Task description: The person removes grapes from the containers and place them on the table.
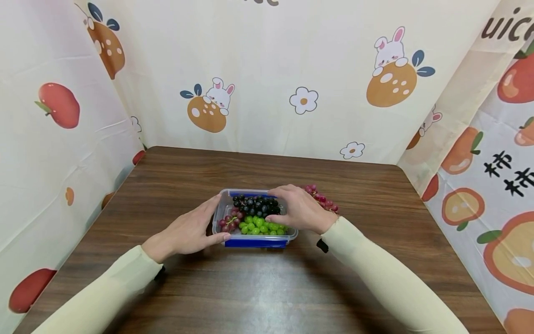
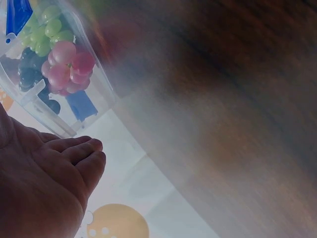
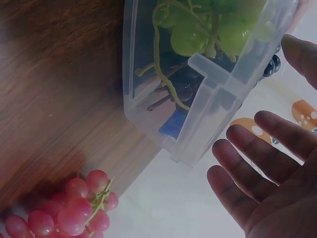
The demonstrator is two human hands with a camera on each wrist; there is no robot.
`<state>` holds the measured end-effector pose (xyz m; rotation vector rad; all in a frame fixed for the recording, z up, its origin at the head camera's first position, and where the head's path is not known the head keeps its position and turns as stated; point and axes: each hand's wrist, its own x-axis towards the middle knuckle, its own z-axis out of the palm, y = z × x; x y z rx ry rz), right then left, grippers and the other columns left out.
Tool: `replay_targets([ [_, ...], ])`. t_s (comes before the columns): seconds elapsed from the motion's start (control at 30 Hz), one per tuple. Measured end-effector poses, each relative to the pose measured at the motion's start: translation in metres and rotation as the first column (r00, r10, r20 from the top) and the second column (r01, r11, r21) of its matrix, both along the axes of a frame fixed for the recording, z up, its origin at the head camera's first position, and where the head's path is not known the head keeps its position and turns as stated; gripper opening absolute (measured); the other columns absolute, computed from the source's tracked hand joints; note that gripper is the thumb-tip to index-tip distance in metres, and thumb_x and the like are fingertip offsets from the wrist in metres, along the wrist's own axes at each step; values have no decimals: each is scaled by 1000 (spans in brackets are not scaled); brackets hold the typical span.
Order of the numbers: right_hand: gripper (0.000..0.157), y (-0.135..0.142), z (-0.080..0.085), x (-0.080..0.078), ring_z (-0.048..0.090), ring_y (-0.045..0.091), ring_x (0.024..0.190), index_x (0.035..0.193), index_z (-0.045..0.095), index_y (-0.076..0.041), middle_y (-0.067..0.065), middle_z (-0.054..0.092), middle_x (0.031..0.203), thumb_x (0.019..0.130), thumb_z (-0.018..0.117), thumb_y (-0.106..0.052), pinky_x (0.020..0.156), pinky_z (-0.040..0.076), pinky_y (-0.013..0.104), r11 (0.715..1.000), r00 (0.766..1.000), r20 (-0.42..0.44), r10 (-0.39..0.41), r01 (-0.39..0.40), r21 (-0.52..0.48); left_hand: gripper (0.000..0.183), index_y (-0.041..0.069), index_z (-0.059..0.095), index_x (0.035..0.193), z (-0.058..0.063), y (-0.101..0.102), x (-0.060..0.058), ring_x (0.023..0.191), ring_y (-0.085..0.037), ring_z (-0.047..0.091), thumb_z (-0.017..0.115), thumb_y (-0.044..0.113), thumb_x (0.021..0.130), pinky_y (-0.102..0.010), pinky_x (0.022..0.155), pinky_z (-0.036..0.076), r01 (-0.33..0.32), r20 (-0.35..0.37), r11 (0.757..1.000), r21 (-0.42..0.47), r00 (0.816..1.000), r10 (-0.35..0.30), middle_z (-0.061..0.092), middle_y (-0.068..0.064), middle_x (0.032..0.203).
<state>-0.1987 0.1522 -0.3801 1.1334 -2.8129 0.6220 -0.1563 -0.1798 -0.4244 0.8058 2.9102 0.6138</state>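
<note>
A clear plastic container (image 1: 250, 238) with blue clips stands on the table. In it lie black grapes (image 1: 255, 205) at the back, green grapes (image 1: 258, 226) in front and a small red bunch (image 1: 229, 221) at the left. My left hand (image 1: 187, 232) lies along the container's left end, its thumb by the front left corner and its fingers extended. Over the right end reaches my right hand (image 1: 299, 208), thumb above the grapes; the right wrist view shows its fingers (image 3: 242, 163) spread, with nothing held.
Another bunch of red grapes (image 1: 323, 199) lies on the wooden table (image 1: 267, 287), right of the container and behind the right hand. Printed curtains (image 1: 267, 55) hang along the table's back and sides.
</note>
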Motion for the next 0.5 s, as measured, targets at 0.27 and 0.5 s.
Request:
replay_targets([
  [0.27, 70, -5, 0, -1, 60, 26, 124, 142, 61, -7, 9, 64, 137, 87, 81, -45, 100, 52, 44, 1000, 1000, -8, 14, -14, 18, 113, 10, 5, 166, 2, 0, 1, 149, -32, 33, 57, 75, 90, -54, 110, 42, 3, 4, 1000, 8, 1000, -3, 21, -14, 168],
  [0.5, 70, -8, 0, -2, 59, 27, 125, 142, 60, -6, 10, 63, 138, 88, 81, -45, 100, 51, 44, 999, 1000, -14, 26, -25, 38, 113, 10, 5, 166, 2, 0, 2, 150, -31, 32, 57, 75, 90, -53, 110, 42, 6, 3, 1000, 9, 1000, -6, 20, -13, 169],
])
